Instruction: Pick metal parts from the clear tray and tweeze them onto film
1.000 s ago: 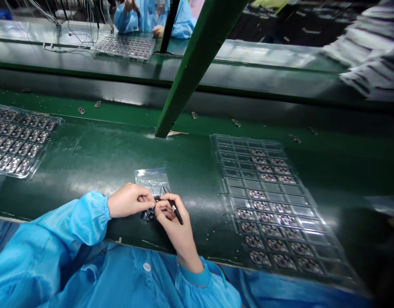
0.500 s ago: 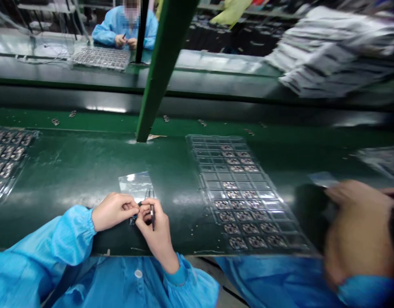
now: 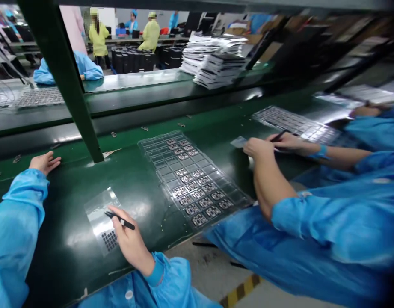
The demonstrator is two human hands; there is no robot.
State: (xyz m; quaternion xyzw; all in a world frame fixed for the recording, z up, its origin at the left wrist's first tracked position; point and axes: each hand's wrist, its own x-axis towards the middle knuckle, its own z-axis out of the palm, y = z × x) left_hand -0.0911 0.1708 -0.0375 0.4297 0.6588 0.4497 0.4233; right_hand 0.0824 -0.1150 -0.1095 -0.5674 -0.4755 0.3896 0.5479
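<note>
My left hand (image 3: 44,163) reaches over the far left side of the bench, beside the green strip, its fingers stretched out and nothing visible in them. Black tweezers (image 3: 122,220) are in my right hand (image 3: 132,246), held like a pen with the tips pointing left. Below that hand lies a clear plastic sheet (image 3: 96,209) with rows of small black pieces (image 3: 109,241) on its lower part. To the right is a clear compartment tray (image 3: 153,156), partly filled with small circuit boards (image 3: 205,202).
Small boards (image 3: 113,134) lie scattered along the green strip. A green post (image 3: 71,98) rises from the bench. On the right, a co-worker's hands (image 3: 261,147) work near another tray (image 3: 289,122). White stacks (image 3: 212,60) stand at the back.
My hands were together over a small dark part. My left hand has moved away to the far left, and the part is no longer seen there. The view has swung right.
</note>
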